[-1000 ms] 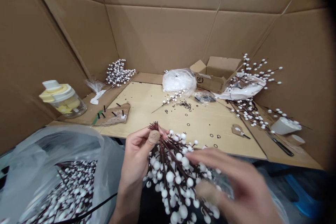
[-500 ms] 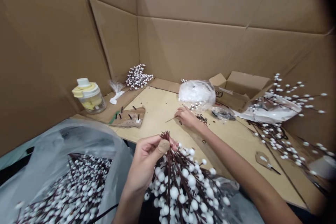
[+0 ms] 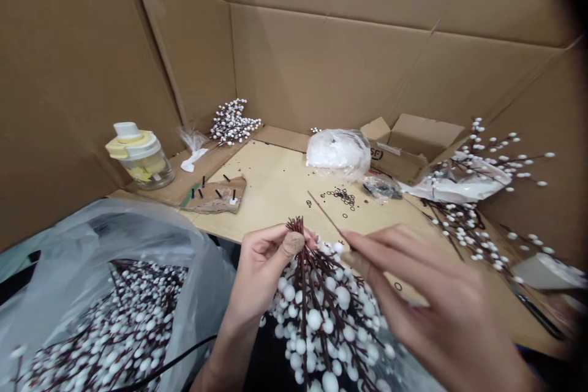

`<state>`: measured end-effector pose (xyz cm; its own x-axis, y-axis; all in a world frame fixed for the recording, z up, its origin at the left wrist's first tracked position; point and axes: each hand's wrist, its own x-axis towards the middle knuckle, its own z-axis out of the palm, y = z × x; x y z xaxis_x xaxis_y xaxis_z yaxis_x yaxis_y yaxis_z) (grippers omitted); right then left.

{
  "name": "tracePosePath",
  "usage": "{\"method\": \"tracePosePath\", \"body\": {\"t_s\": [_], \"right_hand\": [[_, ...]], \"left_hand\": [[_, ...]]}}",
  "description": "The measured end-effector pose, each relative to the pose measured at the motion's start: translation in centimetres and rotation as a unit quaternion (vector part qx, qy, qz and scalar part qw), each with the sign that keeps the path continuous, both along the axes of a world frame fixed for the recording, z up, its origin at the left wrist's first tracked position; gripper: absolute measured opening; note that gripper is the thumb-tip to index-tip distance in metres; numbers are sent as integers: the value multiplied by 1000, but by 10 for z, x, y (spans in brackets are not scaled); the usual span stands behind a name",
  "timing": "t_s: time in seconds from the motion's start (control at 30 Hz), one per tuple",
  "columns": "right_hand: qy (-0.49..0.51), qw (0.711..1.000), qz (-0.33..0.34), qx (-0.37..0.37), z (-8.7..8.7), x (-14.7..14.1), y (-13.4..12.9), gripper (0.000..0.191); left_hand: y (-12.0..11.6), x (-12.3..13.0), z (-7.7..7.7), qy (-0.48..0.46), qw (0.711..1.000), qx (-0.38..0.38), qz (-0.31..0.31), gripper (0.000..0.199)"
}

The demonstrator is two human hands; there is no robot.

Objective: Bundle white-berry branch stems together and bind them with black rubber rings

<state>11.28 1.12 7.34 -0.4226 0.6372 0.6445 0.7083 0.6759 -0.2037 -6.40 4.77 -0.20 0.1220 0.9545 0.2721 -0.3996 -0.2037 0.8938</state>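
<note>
My left hand (image 3: 264, 269) is closed around the gathered brown stem ends of a bunch of white berry sprays (image 3: 321, 312), which hangs berries-down over the table's front edge. The thumb has a tan covering on its tip. My right hand (image 3: 413, 282), slightly blurred, pinches one thin brown stem (image 3: 328, 217) just to the right of the bunch; its bare tip points up and left. Whether berries grow on its other end is hidden behind the hand. Beyond the hands, small black rings (image 3: 344, 197) lie scattered on the table.
At left, a big clear plastic bag (image 3: 202, 257) holds many berry sprays. A yellow-lidded jar (image 3: 142, 156) and a cardboard piece with black pegs (image 3: 215, 195) stand behind it. Further back are a white plastic bag (image 3: 337, 150), an open carton (image 3: 404, 150) and loose sprays (image 3: 482, 239) at right.
My right hand has come back from the table near the rings toward the bunch, carrying the thin stem. My left hand keeps its hold; the view has tilted slightly.
</note>
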Motion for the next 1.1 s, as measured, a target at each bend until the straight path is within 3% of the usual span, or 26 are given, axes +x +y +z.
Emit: {"method": "tracePosePath", "body": {"t_s": [0.13, 0.23, 0.37, 0.77, 0.93, 1.1], "right_hand": [[18, 999, 25, -43, -26, 2, -18, 32], [42, 998, 35, -36, -34, 3, -22, 31], [68, 997, 33, 1, -35, 1, -24, 31], [-7, 999, 8, 32, -48, -5, -22, 34], [-72, 997, -12, 8, -53, -5, -22, 43], [-71, 996, 40, -47, -47, 0, -19, 41]], "left_hand": [[-5, 8, 2, 10, 1000, 16, -14, 16], [-8, 11, 3, 19, 1000, 19, -15, 16], [-9, 14, 4, 14, 999, 24, -26, 16], [-11, 15, 6, 9, 999, 21, -35, 15], [-10, 17, 5, 7, 1000, 4, -23, 15], [-8, 15, 1, -3, 999, -12, -32, 15]]}}
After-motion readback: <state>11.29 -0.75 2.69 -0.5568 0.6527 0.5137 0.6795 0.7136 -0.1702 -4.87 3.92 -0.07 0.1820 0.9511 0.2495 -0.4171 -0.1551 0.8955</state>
